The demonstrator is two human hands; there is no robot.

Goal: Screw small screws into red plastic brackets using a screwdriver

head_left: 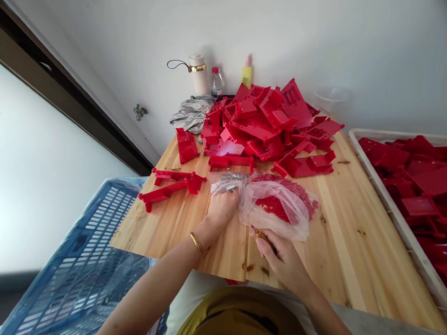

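Note:
My left hand (223, 207) reaches into a small clear bag of silvery metal pieces (229, 179); its fingertips are hidden among them. My right hand (279, 253) is closed around a small tool with an orange handle (260, 234), its tip pointing up and left. Between and beyond the hands lies an open plastic bag (298, 227) with small red pieces (275, 206) in it. Two red plastic parts (167, 192) rest to the left of my left hand. A large heap of red parts (260, 120) covers the back of the wooden table (341, 241).
A white crate (391, 211) full of red parts stands at the right, a blue crate (79, 256) at the left. Behind are a grey cloth (192, 114), a white flask (200, 76), a small bottle (216, 83) and a yellow tube (246, 75) against the wall.

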